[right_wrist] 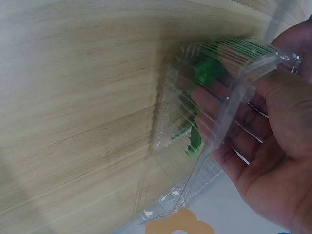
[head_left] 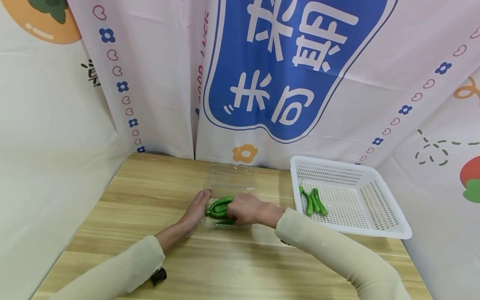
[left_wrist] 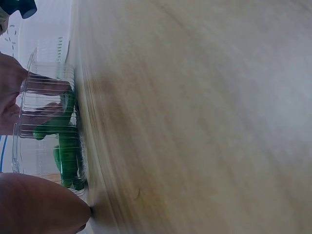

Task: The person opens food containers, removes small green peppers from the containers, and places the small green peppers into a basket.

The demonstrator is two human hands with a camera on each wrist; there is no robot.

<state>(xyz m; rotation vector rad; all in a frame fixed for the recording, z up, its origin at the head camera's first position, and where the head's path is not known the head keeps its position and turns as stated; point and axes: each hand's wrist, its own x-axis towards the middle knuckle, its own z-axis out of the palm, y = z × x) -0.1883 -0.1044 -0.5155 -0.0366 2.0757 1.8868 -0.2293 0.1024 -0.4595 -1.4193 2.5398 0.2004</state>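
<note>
A clear plastic clamshell box (head_left: 229,177) stands on the wooden table, its lid folded back toward the curtain. Inside its base lie several green peppers (head_left: 216,215), seen through the ribbed wall in the left wrist view as well. My right hand (head_left: 245,209) reaches down into the box, fingers curled on a green pepper (right_wrist: 208,69); part of that pepper is hidden by the hand. Along the box's left side rests my left hand (head_left: 195,210), its fingers fairly straight against the wall.
To the right stands a white perforated plastic basket (head_left: 346,204) with several green peppers (head_left: 316,203) at its left end. A printed curtain (head_left: 161,104) hangs behind the wooden tabletop (head_left: 225,266). A black device (head_left: 158,276) sits under the left sleeve.
</note>
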